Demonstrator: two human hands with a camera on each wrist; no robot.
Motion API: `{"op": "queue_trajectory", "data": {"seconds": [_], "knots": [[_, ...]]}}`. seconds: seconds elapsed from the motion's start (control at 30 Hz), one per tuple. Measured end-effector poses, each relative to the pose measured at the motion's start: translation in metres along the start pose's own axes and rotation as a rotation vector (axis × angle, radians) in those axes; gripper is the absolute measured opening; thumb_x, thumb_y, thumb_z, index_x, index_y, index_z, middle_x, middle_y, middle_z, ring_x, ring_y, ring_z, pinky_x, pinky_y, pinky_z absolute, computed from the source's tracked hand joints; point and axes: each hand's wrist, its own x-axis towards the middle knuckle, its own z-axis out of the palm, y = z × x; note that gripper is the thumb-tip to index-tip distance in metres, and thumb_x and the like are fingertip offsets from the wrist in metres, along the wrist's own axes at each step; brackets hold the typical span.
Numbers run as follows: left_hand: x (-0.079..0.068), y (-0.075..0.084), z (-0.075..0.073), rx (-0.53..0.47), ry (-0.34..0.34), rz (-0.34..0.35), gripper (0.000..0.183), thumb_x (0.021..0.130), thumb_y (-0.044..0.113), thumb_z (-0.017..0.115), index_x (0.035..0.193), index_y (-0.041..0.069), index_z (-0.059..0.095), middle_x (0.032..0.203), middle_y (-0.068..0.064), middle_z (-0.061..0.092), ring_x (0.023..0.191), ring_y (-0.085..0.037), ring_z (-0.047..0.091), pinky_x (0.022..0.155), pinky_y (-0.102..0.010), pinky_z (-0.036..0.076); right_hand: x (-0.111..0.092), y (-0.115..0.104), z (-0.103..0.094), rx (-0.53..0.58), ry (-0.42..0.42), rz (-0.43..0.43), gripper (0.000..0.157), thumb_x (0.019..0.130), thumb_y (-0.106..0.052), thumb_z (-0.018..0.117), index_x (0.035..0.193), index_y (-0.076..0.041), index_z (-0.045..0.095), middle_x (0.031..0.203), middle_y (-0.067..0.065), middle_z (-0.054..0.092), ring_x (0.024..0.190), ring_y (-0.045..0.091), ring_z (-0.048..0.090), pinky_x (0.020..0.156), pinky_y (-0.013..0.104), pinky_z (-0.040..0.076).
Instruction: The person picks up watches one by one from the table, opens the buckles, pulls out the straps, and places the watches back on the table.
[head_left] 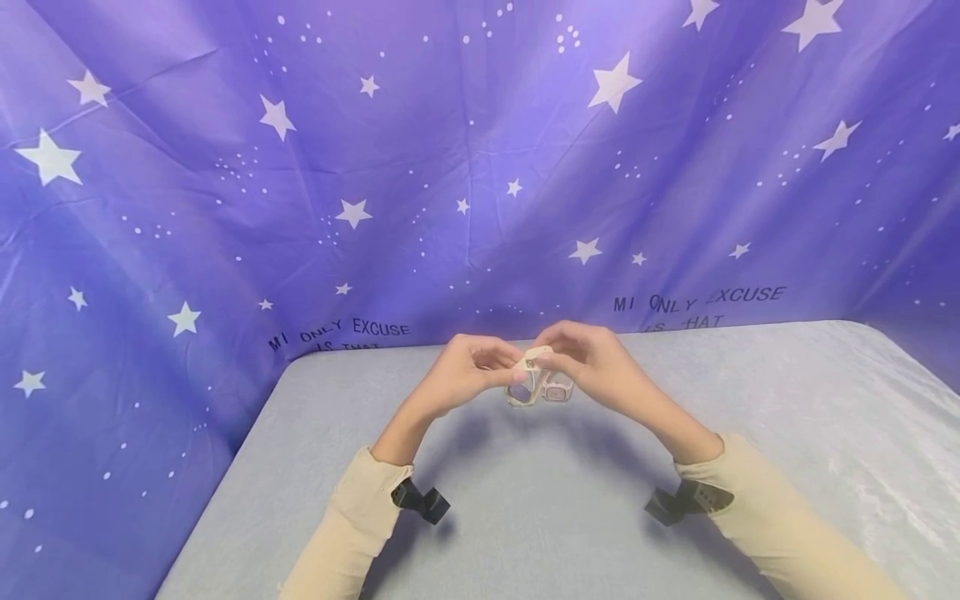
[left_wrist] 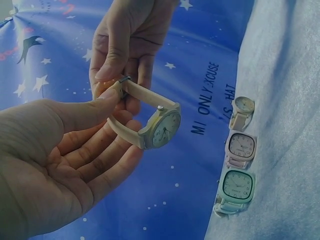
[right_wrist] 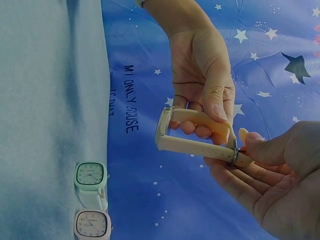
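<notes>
Left hand (head_left: 468, 375) and right hand (head_left: 600, 362) both pinch the strap (right_wrist: 192, 148) of a cream watch (left_wrist: 166, 129), thumbs close to its buckle (right_wrist: 235, 152). They hold it raised over the table (head_left: 540, 517), its strap bent into a loop. Beyond, on the table, a green watch (left_wrist: 236, 185), a pink watch (left_wrist: 241, 146) and a pale round watch (left_wrist: 244, 105) stand in a row. Starry blue-purple cloth (head_left: 465, 150) hangs behind.

Near the far edge of the pale worktop (head_left: 525, 525), a green square-faced watch (left_wrist: 237, 185), a pink square-faced watch (left_wrist: 241, 146) and a round-faced watch (left_wrist: 243, 106) made a row. Beyond that edge hung a blue-purple backdrop (head_left: 427, 142) with white stars, its dark lettering (head_left: 381, 327) "MI ONLY EXCUSE" printed low, once near the far left corner.
</notes>
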Motion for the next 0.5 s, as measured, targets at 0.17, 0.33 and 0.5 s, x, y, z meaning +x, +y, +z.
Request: {"op": "queue_trajectory", "data": {"seconds": [0.17, 0.33, 0.5], "knots": [[0.0006, -0.0009, -0.0004, -0.012, -0.004, 0.002, 0.02, 0.086, 0.009, 0.08, 0.104, 0.001, 0.077, 0.093, -0.014, 0.077, 0.081, -0.014, 0.071, 0.08, -0.032, 0.059, 0.0007, -0.0006, -0.0001, 0.035, -0.001, 0.014, 0.017, 0.095, -0.003, 0.067, 0.112, -0.001, 0.066, 0.109, 0.018, 0.075, 0.106, 0.034, 0.073, 0.094, 0.047, 0.06], [0.0008, -0.0011, -0.0009, -0.03, -0.013, -0.009, 0.02, 0.087, 0.01, 0.079, 0.105, 0.001, 0.076, 0.093, -0.014, 0.077, 0.081, -0.015, 0.071, 0.08, -0.032, 0.059, -0.0001, -0.0006, -0.0004, 0.07, 0.003, 0.002, 0.016, 0.097, -0.003, 0.065, 0.112, 0.003, 0.061, 0.109, 0.022, 0.074, 0.105, 0.036, 0.073, 0.092, 0.044, 0.061], [0.0001, 0.0, -0.0006, -0.061, -0.029, -0.031, 0.02, 0.088, 0.012, 0.078, 0.106, 0.003, 0.076, 0.094, -0.012, 0.076, 0.083, -0.016, 0.07, 0.08, -0.032, 0.058, -0.0006, -0.0015, -0.0006, 0.097, 0.001, 0.018, 0.018, 0.098, -0.001, 0.062, 0.115, 0.004, 0.058, 0.109, 0.024, 0.073, 0.104, 0.035, 0.074, 0.091, 0.037, 0.061]]}}
